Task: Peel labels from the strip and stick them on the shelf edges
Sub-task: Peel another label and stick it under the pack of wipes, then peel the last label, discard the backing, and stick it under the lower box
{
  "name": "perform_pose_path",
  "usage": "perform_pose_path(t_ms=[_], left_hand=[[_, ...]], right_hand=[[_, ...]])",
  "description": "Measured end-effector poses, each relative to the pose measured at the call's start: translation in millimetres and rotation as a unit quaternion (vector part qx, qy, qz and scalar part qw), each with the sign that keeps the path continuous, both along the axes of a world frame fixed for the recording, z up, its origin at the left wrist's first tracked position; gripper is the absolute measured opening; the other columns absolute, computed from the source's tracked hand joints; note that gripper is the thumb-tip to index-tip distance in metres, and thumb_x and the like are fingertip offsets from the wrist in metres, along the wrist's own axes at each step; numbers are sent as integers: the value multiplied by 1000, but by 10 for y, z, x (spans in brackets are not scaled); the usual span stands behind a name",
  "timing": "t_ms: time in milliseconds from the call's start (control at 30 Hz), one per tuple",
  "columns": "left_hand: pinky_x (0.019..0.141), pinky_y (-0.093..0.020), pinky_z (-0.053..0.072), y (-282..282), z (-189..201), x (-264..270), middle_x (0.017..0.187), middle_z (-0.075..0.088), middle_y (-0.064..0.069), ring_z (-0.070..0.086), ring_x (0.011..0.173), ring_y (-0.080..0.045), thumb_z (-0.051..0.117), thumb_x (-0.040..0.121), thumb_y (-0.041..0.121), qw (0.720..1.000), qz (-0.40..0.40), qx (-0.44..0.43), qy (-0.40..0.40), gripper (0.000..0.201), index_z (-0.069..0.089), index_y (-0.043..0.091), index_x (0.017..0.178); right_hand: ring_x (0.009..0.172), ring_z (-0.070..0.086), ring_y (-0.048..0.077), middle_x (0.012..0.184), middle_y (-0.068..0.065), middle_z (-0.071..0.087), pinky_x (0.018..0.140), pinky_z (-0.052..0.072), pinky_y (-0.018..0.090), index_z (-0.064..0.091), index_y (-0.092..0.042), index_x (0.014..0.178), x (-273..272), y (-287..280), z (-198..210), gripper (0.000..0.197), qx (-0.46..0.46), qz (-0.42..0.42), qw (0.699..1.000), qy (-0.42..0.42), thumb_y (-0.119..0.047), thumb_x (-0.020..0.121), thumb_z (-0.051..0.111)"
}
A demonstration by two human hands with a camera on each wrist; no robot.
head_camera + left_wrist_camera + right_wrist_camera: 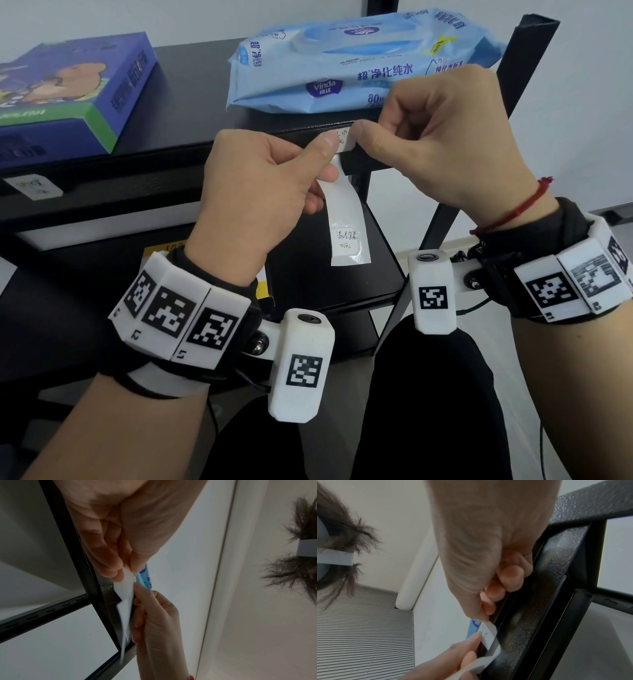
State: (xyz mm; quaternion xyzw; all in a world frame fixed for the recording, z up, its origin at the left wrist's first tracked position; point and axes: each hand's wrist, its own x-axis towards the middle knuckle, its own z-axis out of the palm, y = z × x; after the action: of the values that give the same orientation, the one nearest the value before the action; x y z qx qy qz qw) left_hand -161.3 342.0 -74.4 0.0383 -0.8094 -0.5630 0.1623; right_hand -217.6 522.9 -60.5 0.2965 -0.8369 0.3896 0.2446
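— Nearest the head camera, what do you see?

— Both wrists, each strapped with a white block of black-and-white markers. Past them my left hand (pixel 263 178) pinches the white strip (pixel 347 219) between thumb and forefinger near its top, and the rest hangs down in front of the lower shelf with one handwritten label (pixel 346 240) still on it near the bottom end.

— And the other hand?

— My right hand (pixel 435 137) has its fingers curled in, thumb and forefinger pinching a second label (pixel 343 138) held right at the front edge of the upper shelf (pixel 191 137), near its right corner. A blue wipes pack (pixel 356 65) lies on that shelf just behind, and a purple box (pixel 65 92) lies toward the left end. Another label (pixel 34 186) is stuck on the edge far left.

— From the left wrist?

— My left fingers (pixel 106 555) close on the strip (pixel 126 601), which runs edge-on along the black shelf frame (pixel 73 545). My right hand (pixel 154 622) meets it from below.

— From the right wrist?

— My right thumb (pixel 471 574) and curled fingers grip the label (pixel 488 632) beside the black edge (pixel 539 601); whether it touches the metal, I cannot tell. My left fingertips (pixel 471 641) hold the strip (pixel 481 661) underneath.
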Motion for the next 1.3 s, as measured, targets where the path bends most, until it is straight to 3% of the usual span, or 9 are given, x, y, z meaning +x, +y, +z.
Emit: perform_pose_path(t_ms=[200, 400, 633, 867, 933, 1000, 1100, 1233, 1300], left_hand=[[71, -35, 58, -10, -5, 3, 61, 73, -7, 62, 47, -11, 75, 88, 49, 1000, 5, -3, 0, 35, 79, 25, 63], [75, -38, 60, -10, -35, 14, 58, 72, -7, 61, 47, -11, 75, 89, 47, 1000, 8, -16, 4, 34, 79, 27, 62], [68, -30, 56, -28, -1, 33, 57, 72, -4, 61, 45, -9, 75, 90, 43, 1000, 9, -12, 9, 32, 78, 25, 63], [86, -45, 62, -56, -47, 176, 62, 76, -2, 67, 54, -10, 75, 88, 49, 999, 8, -47, 0, 30, 80, 27, 68], [89, -47, 61, -102, -125, 300, 67, 78, -3, 73, 62, -14, 76, 87, 48, 999, -7, -38, -11, 27, 82, 27, 72], [91, -46, 62, -150, -246, 404, 72, 79, -3, 77, 71, -19, 79, 86, 44, 999, -26, -23, -30, 21, 83, 25, 77], [89, -38, 64, -232, -484, 511, 80, 82, -6, 79, 81, -22, 82, 86, 29, 997, -34, 21, -73, 7, 81, 22, 83], [74, -18, 61, -427, -769, 589, 77, 80, 11, 76, 77, -3, 81, 86, 15, 993, -18, 78, -90, 10, 78, 23, 82], [73, -18, 60, -575, -898, 597, 77, 78, 9, 74, 76, -1, 81, 87, 11, 991, 1, 101, -85, 8, 78, 19, 89]], right_hand=[[44, 44, 6, 50, -4, 58, 55, 32, 5, 62, -8, 61, 3, 26, -8, 32, 3, -6, 1000, 0, -28, 84, 72], [51, 53, 11, 53, -8, 60, 56, 33, 5, 63, -14, 60, 18, 35, -2, 29, 34, -13, 999, 11, -30, 83, 73], [52, 55, 12, 54, -8, 61, 58, 34, 4, 63, -17, 61, 13, 46, -8, 31, 38, -11, 999, 12, -34, 83, 74], [48, 53, 3, 51, -13, 57, 55, 35, 4, 61, -18, 59, 92, 51, -7, 33, 47, -6, 999, 0, -35, 85, 74], [47, 55, 5, 47, -5, 60, 52, 38, 6, 67, -15, 62, 184, 24, -79, 39, 82, 21, 994, -63, -42, 90, 71], [42, 55, 8, 49, -3, 63, 50, 39, 7, 68, -17, 64, 276, -41, -210, 46, 131, 76, 972, -177, -49, 96, 61], [44, 53, 14, 56, -5, 65, 44, 37, 10, 64, -14, 67, 353, -170, -493, 44, 113, 171, 923, -326, -39, 101, 55], [45, 51, 10, 64, -1, 66, 44, 37, 13, 67, -1, 79, 357, -416, -839, 33, 109, 193, 905, -363, -28, 98, 64], [47, 51, 12, 66, -1, 66, 46, 39, 16, 66, -1, 81, 335, -613, -996, 32, 92, 190, 906, -367, -27, 98, 64]])
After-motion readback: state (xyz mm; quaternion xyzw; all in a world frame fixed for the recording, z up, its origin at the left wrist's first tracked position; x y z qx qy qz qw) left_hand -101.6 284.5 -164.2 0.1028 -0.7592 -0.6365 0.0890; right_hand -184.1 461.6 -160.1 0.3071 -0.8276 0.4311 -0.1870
